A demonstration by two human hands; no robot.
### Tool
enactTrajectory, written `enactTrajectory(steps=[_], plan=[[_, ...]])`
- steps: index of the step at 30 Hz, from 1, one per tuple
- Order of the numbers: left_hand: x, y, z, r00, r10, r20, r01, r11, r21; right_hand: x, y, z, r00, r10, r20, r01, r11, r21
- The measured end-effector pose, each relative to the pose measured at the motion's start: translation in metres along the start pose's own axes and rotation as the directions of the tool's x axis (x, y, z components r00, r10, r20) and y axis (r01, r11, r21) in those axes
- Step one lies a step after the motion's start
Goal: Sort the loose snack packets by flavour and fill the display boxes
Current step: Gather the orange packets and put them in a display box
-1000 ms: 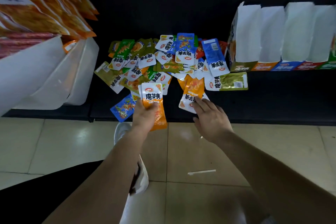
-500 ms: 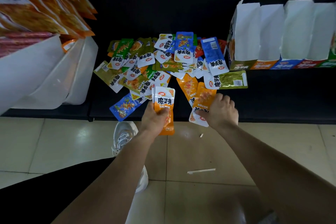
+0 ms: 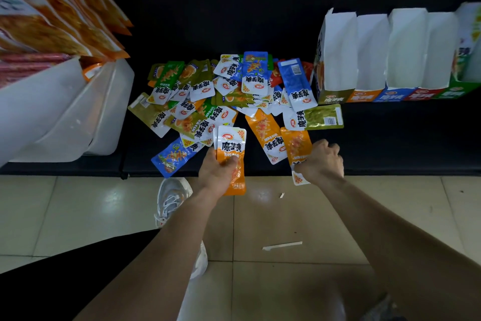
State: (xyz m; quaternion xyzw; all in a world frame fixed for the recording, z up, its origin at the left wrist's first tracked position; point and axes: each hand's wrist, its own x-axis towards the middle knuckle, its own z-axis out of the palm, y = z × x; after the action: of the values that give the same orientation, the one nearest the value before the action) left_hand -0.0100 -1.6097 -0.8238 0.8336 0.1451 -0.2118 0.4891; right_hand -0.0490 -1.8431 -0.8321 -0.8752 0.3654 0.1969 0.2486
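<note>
Left hand [image 3: 217,173] grips orange packets [image 3: 232,154]; right hand [image 3: 321,162] pinches another orange packet [image 3: 296,145].

Both bare forearms reach forward; left hand [image 3: 221,173] grips orange stack [image 3: 231,148], thumb on top; right hand [image 3: 322,162] curled, pinching single orange packet [image 3: 296,146].

Glossy tiled floor [image 3: 78,216], dark shelf [image 3: 390,143]

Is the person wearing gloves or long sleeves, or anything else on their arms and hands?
No gloves. The left hand and the right hand are bare, with no rings that I can see. The left forearm and right forearm are bare too: no sleeve comes into view, and there is no watch or bracelet on either wrist.
</note>
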Motion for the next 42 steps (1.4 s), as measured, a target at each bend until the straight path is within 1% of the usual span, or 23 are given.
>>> enactTrajectory(steps=[3,5,6,8,12,14,16,18,20,22,24,25,27,29,31,32,34,37,40,42], plan=[[-0.002,0.003,0.001,1.0,-0.009,0.01,0.009,1.0,0.015,0.003,0.012,-0.003,0.999,0.034,0.001,-0.034,0.999,0.014],[-0.004,0.007,0.003,1.0,-0.005,0.017,0.005,1.0,0.016,0.006,0.02,-0.004,1.0,0.02,0.019,-0.02,1.0,0.014],[-0.004,0.009,0.004,1.0,-0.002,0.022,0.002,1.0,0.014,0.008,0.024,-0.005,1.0,0.001,0.022,-0.002,0.999,0.038],[-0.006,0.013,0.006,0.999,0.009,0.032,-0.009,1.0,0.018,0.01,0.032,-0.009,0.999,-0.044,0.01,0.042,0.987,0.157],[-0.008,0.02,0.009,0.999,0.018,0.052,-0.018,1.0,-0.01,0.005,0.048,-0.029,0.98,-0.199,0.006,0.181,0.907,0.381],[-0.007,0.022,0.012,0.998,0.023,0.056,-0.021,0.999,-0.038,0.0,0.056,-0.048,0.965,-0.262,0.017,0.226,0.861,0.456],[-0.007,0.026,0.014,0.998,0.034,0.062,-0.031,0.998,-0.058,-0.005,0.061,-0.07,0.935,-0.35,0.064,0.276,0.828,0.488],[-0.009,0.03,0.018,0.994,0.047,0.095,-0.039,0.996,-0.08,-0.011,0.059,-0.092,0.883,-0.442,0.158,0.306,0.797,0.52],[-0.016,0.034,0.022,0.986,0.057,0.157,-0.039,0.992,-0.119,-0.014,0.049,-0.105,0.823,-0.504,0.264,0.334,0.803,0.493],[-0.024,0.035,0.027,0.971,0.063,0.23,-0.026,0.986,-0.163,-0.015,0.033,-0.106,0.781,-0.53,0.329,0.381,0.823,0.421],[-0.028,0.034,0.03,0.962,0.059,0.267,0.0,0.977,-0.215,-0.015,0.015,-0.098,0.771,-0.556,0.311,0.458,0.823,0.335],[-0.028,0.033,0.03,0.962,0.055,0.266,0.011,0.971,-0.24,-0.015,0.007,-0.093,0.779,-0.56,0.282,0.478,0.821,0.313],[-0.024,0.031,0.025,0.964,0.043,0.262,0.028,0.965,-0.262,-0.012,-0.002,-0.085,0.795,-0.551,0.253,0.464,0.822,0.331],[-0.02,0.027,0.018,0.965,0.022,0.263,0.055,0.958,-0.283,-0.008,-0.008,-0.082,0.781,-0.555,0.286,0.47,0.824,0.316],[-0.015,0.023,0.011,0.966,0.009,0.257,0.069,0.954,-0.293,-0.006,-0.015,-0.079,0.75,-0.563,0.346,0.512,0.826,0.236],[-0.013,0.022,0.009,0.963,0.011,0.268,0.069,0.956,-0.286,-0.006,-0.019,-0.076,0.74,-0.572,0.353,0.536,0.819,0.204],[-0.011,0.022,0.011,0.95,0.018,0.313,0.063,0.967,-0.247,-0.008,-0.027,-0.066,0.744,-0.589,0.316,0.54,0.808,0.237],[-0.016,0.026,0.016,0.938,0.028,0.345,0.041,0.981,-0.191,-0.012,-0.04,-0.05,0.776,-0.6,0.194,0.531,0.788,0.311],[-0.019,0.026,0.01,0.928,0.074,0.366,-0.066,0.997,-0.032,-0.013,-0.051,-0.035,0.793,-0.604,0.079,0.557,0.772,0.307],[-0.015,0.02,0.004,0.932,0.069,0.357,-0.09,0.995,0.044,-0.012,-0.057,-0.02,0.804,-0.595,-0.005,0.564,0.76,0.324]])
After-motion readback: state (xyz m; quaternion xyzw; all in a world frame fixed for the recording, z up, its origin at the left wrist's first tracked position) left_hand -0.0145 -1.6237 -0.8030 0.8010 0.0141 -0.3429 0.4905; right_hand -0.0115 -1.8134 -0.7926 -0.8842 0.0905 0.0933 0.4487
